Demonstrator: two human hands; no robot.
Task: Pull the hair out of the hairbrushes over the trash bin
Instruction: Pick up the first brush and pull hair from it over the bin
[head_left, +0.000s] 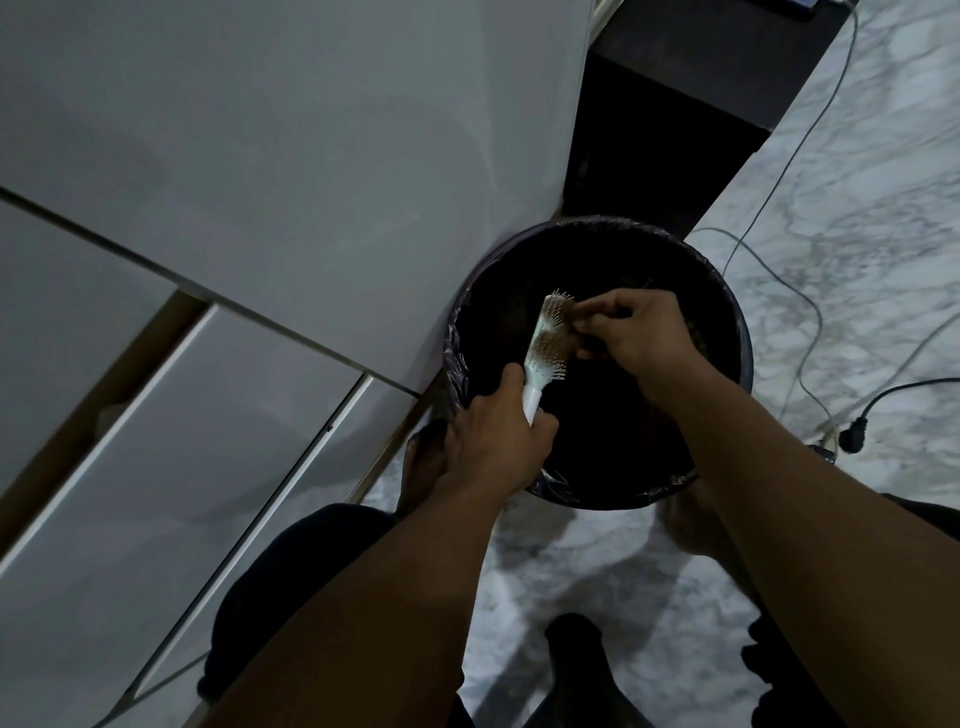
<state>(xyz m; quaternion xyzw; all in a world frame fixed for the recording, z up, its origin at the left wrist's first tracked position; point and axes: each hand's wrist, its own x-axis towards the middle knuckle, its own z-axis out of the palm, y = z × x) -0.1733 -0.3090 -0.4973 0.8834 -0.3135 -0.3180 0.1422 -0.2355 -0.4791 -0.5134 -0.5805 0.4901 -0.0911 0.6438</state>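
The left hand (493, 436) is wrapped tight around the handle of a white hairbrush (545, 348), holding it over the black-lined trash bin (737, 332). The right hand (634, 332) has its fingertips pinched at the bristles near the brush's head, over the bin's opening.

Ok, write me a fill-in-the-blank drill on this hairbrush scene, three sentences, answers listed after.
1. The left hand grips the white hairbrush by its ____.
2. The right hand pinches at the brush's ____.
3. Both hands work directly above the round black ____, lined with a plastic bag.

Missing words: handle; bristles; trash bin
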